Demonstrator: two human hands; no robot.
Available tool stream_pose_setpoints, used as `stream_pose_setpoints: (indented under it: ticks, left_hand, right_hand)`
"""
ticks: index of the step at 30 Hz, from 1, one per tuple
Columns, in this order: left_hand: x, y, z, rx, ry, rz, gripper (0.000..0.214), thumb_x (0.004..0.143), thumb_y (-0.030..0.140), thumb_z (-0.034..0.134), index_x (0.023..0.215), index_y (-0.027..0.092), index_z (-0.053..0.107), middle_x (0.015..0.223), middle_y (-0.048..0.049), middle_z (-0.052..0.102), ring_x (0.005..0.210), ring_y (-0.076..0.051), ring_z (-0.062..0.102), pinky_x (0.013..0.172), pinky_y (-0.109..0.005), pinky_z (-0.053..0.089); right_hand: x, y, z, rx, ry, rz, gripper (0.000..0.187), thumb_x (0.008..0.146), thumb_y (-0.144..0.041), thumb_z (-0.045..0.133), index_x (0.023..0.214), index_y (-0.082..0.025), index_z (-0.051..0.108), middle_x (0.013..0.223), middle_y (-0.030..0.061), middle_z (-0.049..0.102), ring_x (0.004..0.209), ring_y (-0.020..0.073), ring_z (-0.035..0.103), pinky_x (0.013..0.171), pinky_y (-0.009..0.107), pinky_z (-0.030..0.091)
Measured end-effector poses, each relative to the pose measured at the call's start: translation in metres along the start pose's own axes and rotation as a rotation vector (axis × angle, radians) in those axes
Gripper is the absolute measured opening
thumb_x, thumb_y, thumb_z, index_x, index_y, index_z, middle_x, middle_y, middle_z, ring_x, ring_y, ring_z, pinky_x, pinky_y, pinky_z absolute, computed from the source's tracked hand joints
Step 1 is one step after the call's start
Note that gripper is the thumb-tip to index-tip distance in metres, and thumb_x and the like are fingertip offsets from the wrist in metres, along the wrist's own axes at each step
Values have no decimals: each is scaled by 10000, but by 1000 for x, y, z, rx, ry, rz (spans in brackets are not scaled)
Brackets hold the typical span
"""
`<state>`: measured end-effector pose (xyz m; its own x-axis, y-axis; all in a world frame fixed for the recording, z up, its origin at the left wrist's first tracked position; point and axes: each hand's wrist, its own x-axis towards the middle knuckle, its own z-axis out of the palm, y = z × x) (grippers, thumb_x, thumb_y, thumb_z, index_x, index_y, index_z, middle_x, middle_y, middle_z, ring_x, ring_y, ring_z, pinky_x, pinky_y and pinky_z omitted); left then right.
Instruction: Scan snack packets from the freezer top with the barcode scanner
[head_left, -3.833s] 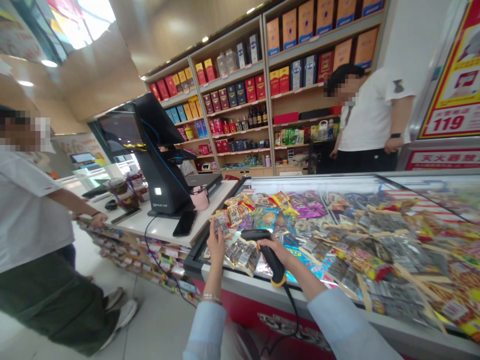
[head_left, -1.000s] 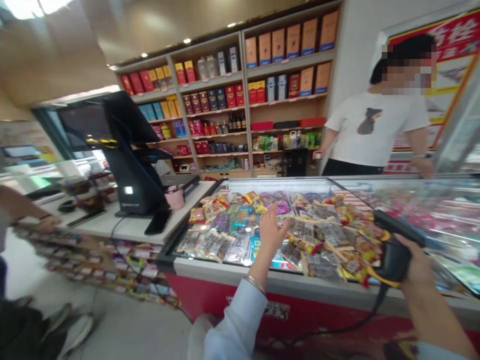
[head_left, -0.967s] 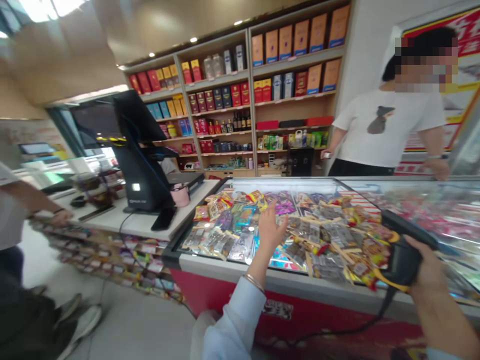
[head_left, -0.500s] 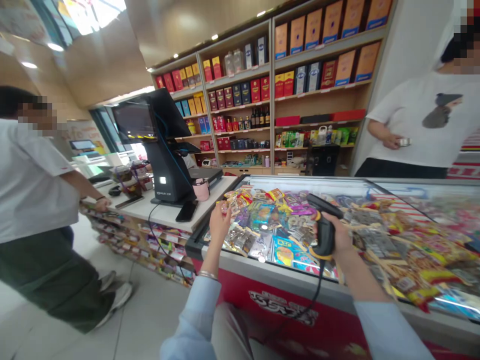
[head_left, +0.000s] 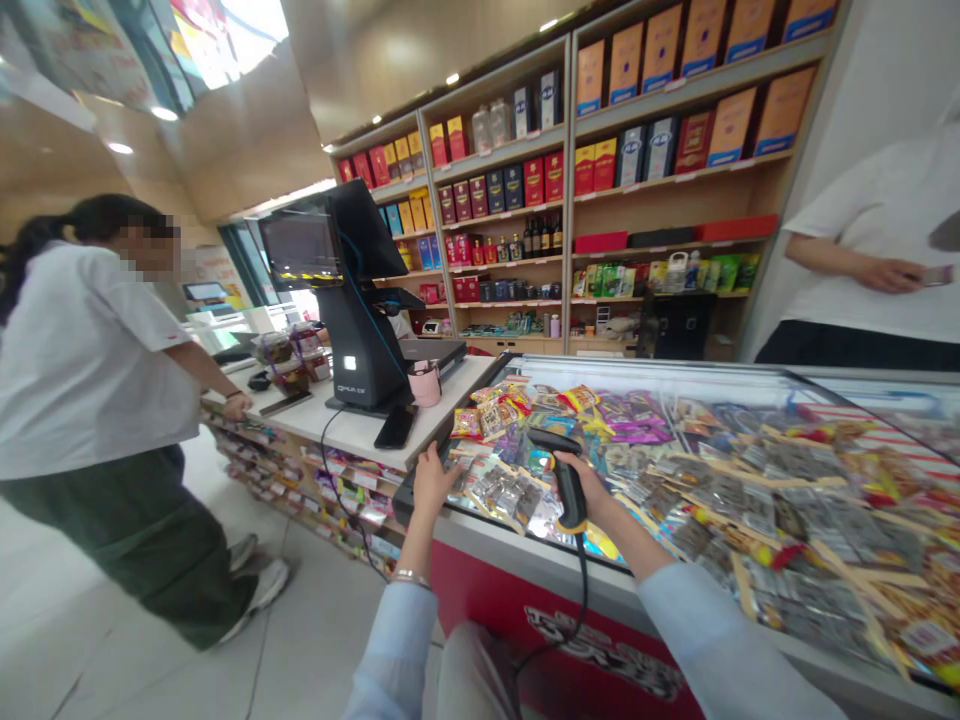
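My right hand [head_left: 592,497] is shut around a black and yellow corded barcode scanner [head_left: 568,487], which points up and away over the glass top of a chest freezer [head_left: 622,590]. Its black cord [head_left: 582,600] hangs down past the freezer's red front. My left hand [head_left: 433,482] is raised at the freezer's near left corner, fingers apart, with no item clearly in it. Below the glass lie many snack packets [head_left: 499,490] in bright wrappers, and my hands are just above them.
Left of the freezer, a white counter [head_left: 330,430] carries a black checkout terminal [head_left: 352,320], a phone [head_left: 395,427] and a pink cup [head_left: 425,384]. A co-worker [head_left: 90,370] rests a hand on it. Another person [head_left: 870,260] holds a phone at right. Wooden shelves [head_left: 577,240] of boxed liquor stand behind.
My right hand and the scanner have moved left, closer to my left hand. My left hand has dropped toward the freezer corner. The whole view has shifted, pushing the person at right toward the frame edge.
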<state>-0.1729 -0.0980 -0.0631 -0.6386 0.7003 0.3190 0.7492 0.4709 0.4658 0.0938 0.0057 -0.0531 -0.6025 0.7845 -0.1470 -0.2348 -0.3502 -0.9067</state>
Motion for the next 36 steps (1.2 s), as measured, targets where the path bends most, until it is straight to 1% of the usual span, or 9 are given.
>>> stream_pose_setpoints:
  ticks: [3, 6, 9, 11, 16, 20, 25, 30, 36]
  left_hand:
    - [11, 0, 4, 66, -39, -31, 661, 772, 433, 646, 1281, 53, 463, 1183, -237, 592, 1146, -327, 575, 937, -367, 429]
    - [22, 2, 5, 91, -168, -82, 566, 725, 465, 683, 1151, 116, 552, 1139, -210, 643, 1087, -314, 620, 875, -332, 450]
    - [31, 4, 4, 79, -285, -124, 497, 677, 497, 712, 1026, 158, 606, 1109, -194, 677, 1052, -315, 644, 798, -313, 469]
    - [35, 7, 1, 61, -298, -103, 460, 650, 470, 738, 978, 169, 621, 1101, -184, 688, 1048, -319, 646, 782, -313, 474]
    - [40, 28, 1, -142, -130, -6, 353, 781, 402, 636, 1064, 194, 599, 1079, -118, 707, 1034, -272, 651, 819, -319, 480]
    - [37, 55, 18, -425, 65, 45, 348, 849, 394, 557, 1144, 212, 572, 1033, -64, 716, 981, -227, 664, 846, -317, 490]
    - [31, 67, 42, -552, 229, -48, 437, 896, 416, 481, 1270, 194, 529, 1154, -91, 684, 1080, -232, 631, 927, -336, 473]
    - [27, 66, 43, -529, 303, -79, 520, 919, 455, 435, 1356, 175, 468, 1267, -123, 630, 1157, -260, 598, 954, -341, 456]
    - [24, 70, 37, -481, 314, -55, 503, 918, 446, 446, 1348, 189, 488, 1254, -110, 641, 1152, -263, 602, 963, -347, 452]
  right_hand:
    - [0, 5, -4, -14, -35, 8, 287, 798, -434, 565, 683, -177, 622, 427, 21, 578, 340, 120, 493, 347, 206, 406]
    - [3, 8, -8, -23, -57, 6, 298, 786, -452, 581, 699, -171, 624, 432, 23, 581, 347, 128, 507, 355, 215, 417]
    - [8, 12, -10, -30, -56, -14, 309, 769, -461, 600, 699, -161, 629, 426, 24, 579, 344, 130, 510, 361, 219, 425]
    - [10, 13, -11, -34, -50, -9, 317, 773, -464, 593, 700, -158, 634, 425, 28, 583, 339, 129, 510, 359, 218, 422]
    - [8, 12, -9, -23, -31, 16, 310, 812, -430, 549, 684, -161, 636, 422, 23, 579, 343, 126, 513, 366, 213, 429]
    - [3, 8, -5, -29, -13, 17, 308, 817, -420, 543, 662, -167, 625, 413, 26, 573, 339, 129, 511, 360, 219, 430]
    - [2, 7, -5, -39, -9, 8, 282, 785, -430, 575, 665, -177, 607, 417, 15, 562, 334, 129, 499, 357, 230, 431]
    - [0, 5, -5, -74, -72, -17, 273, 749, -443, 601, 697, -175, 613, 430, 4, 558, 366, 135, 511, 365, 236, 438]
    - [-1, 5, -4, -154, -118, -9, 256, 722, -437, 639, 708, -185, 595, 436, -14, 557, 353, 129, 507, 358, 234, 430]
